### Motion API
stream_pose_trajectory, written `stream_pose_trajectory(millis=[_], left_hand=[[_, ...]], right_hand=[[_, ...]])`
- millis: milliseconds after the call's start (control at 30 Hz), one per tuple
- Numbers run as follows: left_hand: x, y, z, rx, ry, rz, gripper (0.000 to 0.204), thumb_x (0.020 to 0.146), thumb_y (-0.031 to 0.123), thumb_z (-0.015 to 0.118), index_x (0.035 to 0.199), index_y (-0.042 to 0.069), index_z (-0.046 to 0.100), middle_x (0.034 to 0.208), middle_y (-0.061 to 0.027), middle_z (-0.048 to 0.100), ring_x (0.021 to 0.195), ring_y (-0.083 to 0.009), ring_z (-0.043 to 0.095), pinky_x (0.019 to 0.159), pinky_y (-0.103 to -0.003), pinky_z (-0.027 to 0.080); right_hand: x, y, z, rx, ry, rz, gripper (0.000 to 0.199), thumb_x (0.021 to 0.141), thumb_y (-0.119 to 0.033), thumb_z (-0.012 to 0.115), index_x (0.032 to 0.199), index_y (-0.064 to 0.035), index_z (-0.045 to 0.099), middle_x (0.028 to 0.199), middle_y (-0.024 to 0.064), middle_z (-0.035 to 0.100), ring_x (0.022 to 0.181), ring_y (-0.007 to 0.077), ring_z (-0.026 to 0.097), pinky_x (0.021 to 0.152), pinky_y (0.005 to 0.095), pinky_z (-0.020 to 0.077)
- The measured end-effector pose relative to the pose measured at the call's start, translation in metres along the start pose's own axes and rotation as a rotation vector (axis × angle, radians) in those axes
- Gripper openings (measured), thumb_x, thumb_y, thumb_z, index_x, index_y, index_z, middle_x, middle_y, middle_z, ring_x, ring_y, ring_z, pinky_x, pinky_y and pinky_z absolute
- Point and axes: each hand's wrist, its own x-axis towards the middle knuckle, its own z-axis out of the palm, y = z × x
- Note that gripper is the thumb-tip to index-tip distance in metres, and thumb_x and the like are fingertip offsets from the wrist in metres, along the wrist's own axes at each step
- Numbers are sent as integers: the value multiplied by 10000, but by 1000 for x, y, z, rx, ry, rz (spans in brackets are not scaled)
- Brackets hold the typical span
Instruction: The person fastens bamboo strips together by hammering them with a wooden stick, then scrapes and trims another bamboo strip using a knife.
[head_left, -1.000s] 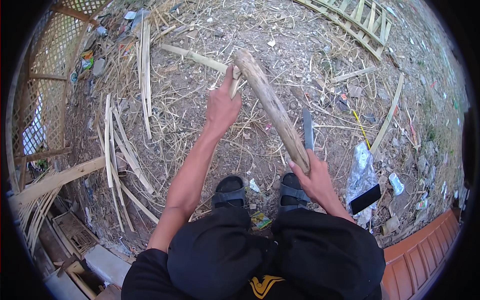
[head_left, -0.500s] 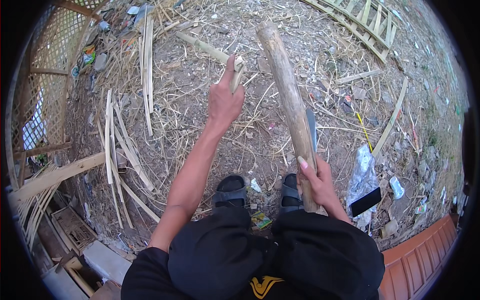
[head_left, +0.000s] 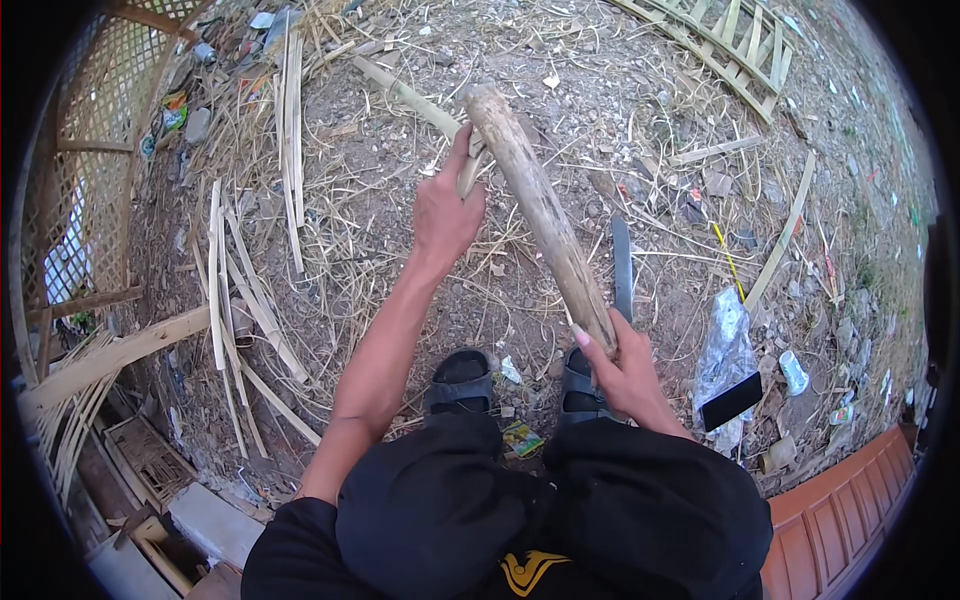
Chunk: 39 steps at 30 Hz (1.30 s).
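My left hand [head_left: 449, 212] is closed around a short pale piece of split bamboo [head_left: 467, 178], its index finger stretched along the top. A longer bamboo strip [head_left: 408, 95] runs from there toward the far left along the ground. My right hand [head_left: 628, 370] grips the near end of a thick, round wooden stick [head_left: 540, 205]. The stick slants up to the left, its far end beside my left fingertips and overlapping the bamboo; whether they touch I cannot tell. Just beyond my right hand shows a dark flat blade [head_left: 622, 265], its handle hidden.
Long bamboo strips [head_left: 292, 140] lie on the left, with a wooden beam [head_left: 120, 350] nearer. Plastic wrapping [head_left: 728, 340], a black phone [head_left: 731, 402] and a white cup [head_left: 793, 372] lie at right. A slatted bamboo frame [head_left: 735, 60] lies far right; sandals [head_left: 462, 372] are on my feet.
The stick's far end has swung left and nearer, down to the bamboo by my left hand. My right hand has shifted slightly, uncovering more of the blade. My left hand has barely moved.
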Motion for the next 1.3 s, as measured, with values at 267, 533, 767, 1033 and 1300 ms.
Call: stream_pose_trajectory(millis=[267, 533, 767, 1033, 1300], left_hand=[[17, -13, -2, 72, 97, 210, 730, 837, 59, 581, 1542, 112, 399, 739, -148, 680, 590, -282, 652, 623, -419, 539], [22, 24, -73, -74, 359, 85, 538, 961, 182, 665, 1468, 101, 505, 746, -29, 579, 583, -95, 548, 527, -306, 452], [3, 70, -151, -544, 263, 260, 420, 1024, 154, 580, 1433, 72, 534, 671, 25, 495, 423, -32, 453, 367, -216, 414], [-33, 89, -155, -848, -244, 321, 487, 1068, 238, 512, 1472, -20, 429, 604, 32, 428, 393, -11, 363, 342, -189, 353], [-37, 91, -123, -931, -453, 271, 440, 1071, 219, 508, 1430, -31, 469, 552, 71, 387, 378, 0, 325, 346, -198, 264]], right_hand=[[15, 19, -5, 876, 111, 272, 428, 1036, -475, 491, 1042, -47, 496, 671, 106, 562, 446, 193, 558, 393, 332, 460], [14, 76, -36, 314, 593, 267, 378, 1006, -355, 621, 1129, 2, 632, 733, 94, 625, 557, 202, 609, 543, 328, 508], [18, 117, -65, -284, 798, 320, 445, 952, -267, 676, 1249, 48, 569, 974, 237, 661, 946, 427, 636, 894, 491, 499], [91, -76, -83, -620, 827, -908, 732, 830, -424, 799, 1378, -48, 492, 1415, 196, 491, 1337, 381, 463, 1126, 506, 364], [136, -75, -107, -712, 595, -969, 491, 864, -405, 750, 1148, -52, 561, 977, 117, 640, 882, 303, 647, 806, 427, 515]])
